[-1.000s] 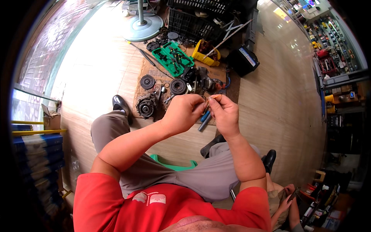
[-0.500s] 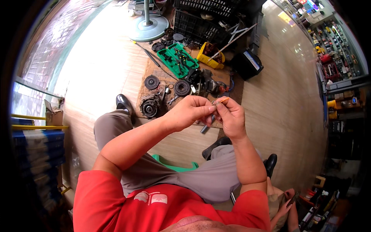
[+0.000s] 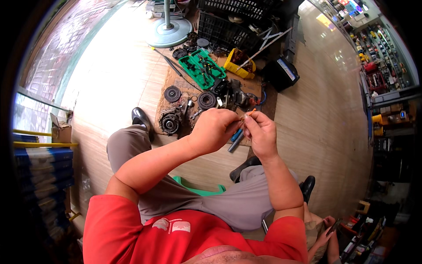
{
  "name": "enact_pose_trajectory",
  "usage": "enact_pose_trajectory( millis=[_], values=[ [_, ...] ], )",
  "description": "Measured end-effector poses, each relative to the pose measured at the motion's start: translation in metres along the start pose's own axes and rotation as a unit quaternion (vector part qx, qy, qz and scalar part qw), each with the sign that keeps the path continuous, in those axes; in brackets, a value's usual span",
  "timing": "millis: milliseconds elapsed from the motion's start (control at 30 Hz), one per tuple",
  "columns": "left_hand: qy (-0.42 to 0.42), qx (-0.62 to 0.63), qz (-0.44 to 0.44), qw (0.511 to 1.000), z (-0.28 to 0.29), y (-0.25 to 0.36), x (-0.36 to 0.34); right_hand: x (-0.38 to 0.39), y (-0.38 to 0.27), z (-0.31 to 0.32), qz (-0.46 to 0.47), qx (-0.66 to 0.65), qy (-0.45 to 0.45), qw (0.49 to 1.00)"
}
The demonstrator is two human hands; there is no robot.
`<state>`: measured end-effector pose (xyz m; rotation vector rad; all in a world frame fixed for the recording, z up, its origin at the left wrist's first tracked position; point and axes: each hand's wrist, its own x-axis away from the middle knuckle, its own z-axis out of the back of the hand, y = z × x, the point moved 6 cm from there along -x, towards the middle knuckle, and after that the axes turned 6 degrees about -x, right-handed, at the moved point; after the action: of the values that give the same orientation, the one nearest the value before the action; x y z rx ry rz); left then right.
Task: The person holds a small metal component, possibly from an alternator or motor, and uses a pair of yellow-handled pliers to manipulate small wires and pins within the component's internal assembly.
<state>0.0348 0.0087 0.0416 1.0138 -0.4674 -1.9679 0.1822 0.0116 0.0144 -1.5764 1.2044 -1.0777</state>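
Two dark discs [image 3: 172, 93]: we see them loose on the brown board [image 3: 176, 80], unattached.
Left hand [image 3: 214, 130]: fingers curled beside the right's; whether gripping, we cannot tell.
Thin orange piece [image 3: 253, 111]: between right fingertips; handling unfinished, we judge.
Right hand [image 3: 263, 133]: pinched on it.

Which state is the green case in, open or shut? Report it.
Open: the green case lies with its inside uncovered, dark pieces showing in it.
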Motion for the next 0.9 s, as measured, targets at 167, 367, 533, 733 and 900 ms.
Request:
enact_pose_trajectory(
  millis=[167, 367, 533, 733, 900],
  values=[
    [-0.110, 0.216, 0.163, 0.956, -0.011, -0.011, 0.002, 0.001, -0.006, 0.001, 0.037, 0.027, -0.003, 0.999],
    [-0.192, 0.503, 0.280, 0.795, -0.028, -0.014, 0.007, 0.003, -0.010, 0.001, 0.048, 0.027, -0.016, 0.998],
    [-0.090, 0.230, 0.163, 0.955, -0.014, -0.015, 0.002, 0.000, -0.005, 0.006, 0.048, 0.060, 0.006, 0.997],
    [-0.005, -0.016, 0.009, 1.000, -0.003, 0.000, 0.001, 0.001, -0.001, 0.005, 0.071, 0.092, 0.034, 0.993],
    [-0.046, 0.058, 0.058, 0.996, -0.006, -0.005, 0.000, 0.000, -0.004, 0.005, 0.074, 0.116, 0.026, 0.990]
  ],
)
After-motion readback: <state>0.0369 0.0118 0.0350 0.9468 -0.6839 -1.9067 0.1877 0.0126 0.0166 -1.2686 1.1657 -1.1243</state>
